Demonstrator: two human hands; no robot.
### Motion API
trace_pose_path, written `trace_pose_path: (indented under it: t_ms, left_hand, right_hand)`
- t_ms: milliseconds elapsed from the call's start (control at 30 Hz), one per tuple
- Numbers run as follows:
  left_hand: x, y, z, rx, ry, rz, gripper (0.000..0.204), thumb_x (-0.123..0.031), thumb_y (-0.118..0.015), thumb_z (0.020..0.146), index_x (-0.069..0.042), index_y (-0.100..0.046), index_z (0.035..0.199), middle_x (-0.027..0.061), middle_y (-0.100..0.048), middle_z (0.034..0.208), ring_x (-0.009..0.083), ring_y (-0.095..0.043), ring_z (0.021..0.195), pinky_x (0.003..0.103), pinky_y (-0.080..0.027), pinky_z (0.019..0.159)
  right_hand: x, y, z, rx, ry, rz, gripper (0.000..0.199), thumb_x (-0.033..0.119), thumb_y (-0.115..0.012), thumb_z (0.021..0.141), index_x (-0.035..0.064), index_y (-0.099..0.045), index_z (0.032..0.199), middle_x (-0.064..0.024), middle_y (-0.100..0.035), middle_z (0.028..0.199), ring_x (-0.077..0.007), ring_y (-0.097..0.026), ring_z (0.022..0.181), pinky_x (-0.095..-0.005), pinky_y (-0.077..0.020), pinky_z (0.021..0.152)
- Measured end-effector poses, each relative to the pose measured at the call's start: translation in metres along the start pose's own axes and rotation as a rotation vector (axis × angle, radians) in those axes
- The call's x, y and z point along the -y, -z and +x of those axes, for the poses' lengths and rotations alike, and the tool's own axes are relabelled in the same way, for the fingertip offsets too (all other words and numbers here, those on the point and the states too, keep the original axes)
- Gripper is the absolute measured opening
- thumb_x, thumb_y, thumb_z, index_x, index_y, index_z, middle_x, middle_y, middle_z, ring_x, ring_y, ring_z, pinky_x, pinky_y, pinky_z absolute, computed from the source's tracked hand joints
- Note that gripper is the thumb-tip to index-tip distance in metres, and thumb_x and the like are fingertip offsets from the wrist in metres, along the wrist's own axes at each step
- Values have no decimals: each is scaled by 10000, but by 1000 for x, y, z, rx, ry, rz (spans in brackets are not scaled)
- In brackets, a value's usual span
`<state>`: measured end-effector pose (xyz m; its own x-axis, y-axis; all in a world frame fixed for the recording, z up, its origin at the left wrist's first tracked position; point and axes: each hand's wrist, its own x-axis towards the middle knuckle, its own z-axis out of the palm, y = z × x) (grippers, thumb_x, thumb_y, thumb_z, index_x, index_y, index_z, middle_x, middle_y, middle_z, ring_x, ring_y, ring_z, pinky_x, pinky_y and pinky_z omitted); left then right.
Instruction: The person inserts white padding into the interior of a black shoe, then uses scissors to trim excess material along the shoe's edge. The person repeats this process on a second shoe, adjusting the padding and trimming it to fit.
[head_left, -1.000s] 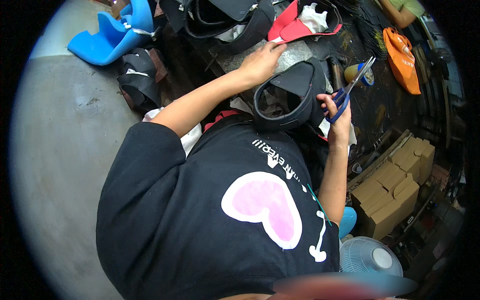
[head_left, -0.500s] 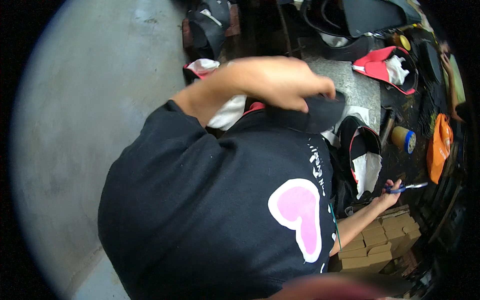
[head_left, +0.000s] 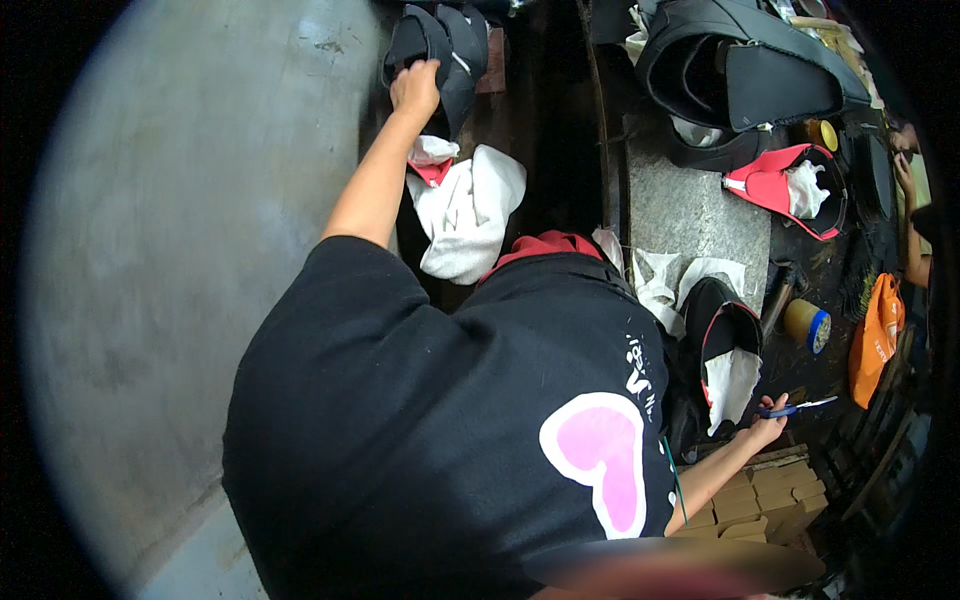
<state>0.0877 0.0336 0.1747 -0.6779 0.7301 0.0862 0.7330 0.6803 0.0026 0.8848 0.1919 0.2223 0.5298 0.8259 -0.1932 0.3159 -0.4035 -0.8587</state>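
Note:
My left hand (head_left: 415, 90) reaches out at the far left, its fingers curled over the edge of a black curved piece (head_left: 408, 45). That piece leans among other dark curved pieces; exactly what they are is unclear. My right hand (head_left: 768, 422), low on the right, holds blue-handled scissors (head_left: 780, 411) with the blades pointing right. Just left of that hand lies a black case (head_left: 722, 310) with red trim and a white lining. Below my left hand, white cloth (head_left: 468, 215) lies beside a red and white piece (head_left: 432, 165).
A grey stone slab (head_left: 690, 205) stands ahead. Behind it are large black curved shapes (head_left: 790, 75) and a red case (head_left: 765, 175). A blue-lidded jar (head_left: 808, 325), a hammer (head_left: 782, 295) and an orange bag (head_left: 875, 345) lie right. Cardboard boxes (head_left: 760, 495) sit below; another person's arm (head_left: 912, 215) shows.
My left hand has swung from in front of my waist, where it held a black piece, out to the dark pieces at far left. My right hand keeps the scissors, slightly lower in view.

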Motion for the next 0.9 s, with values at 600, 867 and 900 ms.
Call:
trace_pose_path:
  t_ms: [600, 867, 900]
  left_hand:
    - [-58, 1, 9, -422, -40, 128, 710, -271, -721, 751, -190, -418, 1388, 136, -420, 1425, 358, -403, 1291, 606, -323, 1025]
    - [-247, 94, -84, -787, -989, -513, 405, -148, -679, 778, -145, -585, 1173, 74, -561, 1189, 246, -523, 1083, 384, -380, 931]
    - [-274, 104, -103, -705, -1181, -709, 385, -120, -682, 783, -159, -596, 1156, 59, -577, 1172, 233, -552, 1052, 371, -392, 920]
  right_hand:
    - [-79, 39, 2, -93, -14, -816, 505, 578, -637, 807, 116, -716, 994, -140, -712, 996, -331, -668, 954, -437, -500, 819]
    - [-83, 34, -7, -89, 78, -881, 465, 395, -694, 823, 107, -648, 1186, -151, -704, 1037, -354, -661, 985, -442, -505, 855]
    - [-82, 33, -7, -66, 101, -868, 465, 376, -708, 815, 98, -649, 1184, -144, -708, 999, -346, -666, 958, -437, -508, 843]
